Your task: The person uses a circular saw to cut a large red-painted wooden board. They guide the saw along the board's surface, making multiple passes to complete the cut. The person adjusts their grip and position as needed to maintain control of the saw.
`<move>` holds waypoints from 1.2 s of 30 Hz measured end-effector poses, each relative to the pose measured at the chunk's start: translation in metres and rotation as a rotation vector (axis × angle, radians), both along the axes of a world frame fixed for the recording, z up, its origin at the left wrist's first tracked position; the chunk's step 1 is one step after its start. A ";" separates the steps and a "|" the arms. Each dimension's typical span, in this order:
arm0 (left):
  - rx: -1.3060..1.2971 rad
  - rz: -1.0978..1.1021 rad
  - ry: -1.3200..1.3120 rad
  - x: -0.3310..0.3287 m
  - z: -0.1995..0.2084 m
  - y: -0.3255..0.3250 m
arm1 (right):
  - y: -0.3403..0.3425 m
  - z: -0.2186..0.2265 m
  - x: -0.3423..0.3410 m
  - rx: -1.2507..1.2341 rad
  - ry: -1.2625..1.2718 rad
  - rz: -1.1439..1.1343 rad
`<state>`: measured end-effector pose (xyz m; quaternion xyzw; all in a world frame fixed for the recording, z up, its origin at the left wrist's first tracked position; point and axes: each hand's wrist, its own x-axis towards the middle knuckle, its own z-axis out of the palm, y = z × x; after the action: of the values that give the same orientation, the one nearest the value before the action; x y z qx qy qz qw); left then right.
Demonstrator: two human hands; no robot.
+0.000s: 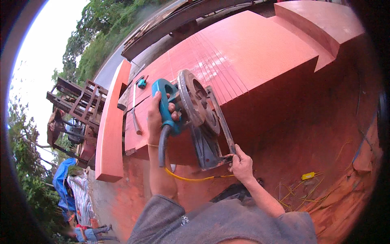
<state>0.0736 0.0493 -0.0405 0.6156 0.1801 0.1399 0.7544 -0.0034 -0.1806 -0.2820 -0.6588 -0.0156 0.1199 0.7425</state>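
Note:
A circular saw [195, 105] with a teal body and a grey blade guard is held up in front of the large reddish block. My left hand [155, 116] wraps round its teal handle, fingers showing through the grip. Down at the corner of the saw's metal base plate [217, 161], my right hand [242, 163] grips the edge. A thick dark cord sleeve leaves the handle and runs into a yellow cable [185, 177] below. Several parallel saw cuts cross the top of the block [260, 53] behind the saw.
On the block's left part lie a teal tape measure [141, 83] and a long-handled tool [136, 122]. A reddish beam [109, 134] stands across its left end. A yellow connector [308, 175] and loose cables lie on the dusty ground. Another person [91, 233] is far lower left.

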 end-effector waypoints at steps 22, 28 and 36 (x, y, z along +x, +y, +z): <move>-0.086 -0.001 -0.006 0.036 -0.006 0.024 | 0.017 0.005 0.036 0.032 -0.009 0.057; -0.105 0.007 -0.011 0.054 -0.007 0.034 | 0.025 0.007 0.054 0.048 0.027 0.065; -0.094 0.006 -0.032 0.073 -0.009 0.045 | 0.035 0.008 0.074 0.068 0.037 0.063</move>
<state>0.1461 0.0940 -0.0498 0.5766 0.1761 0.1434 0.7848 0.0708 -0.1456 -0.2745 -0.6302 -0.0266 0.1550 0.7604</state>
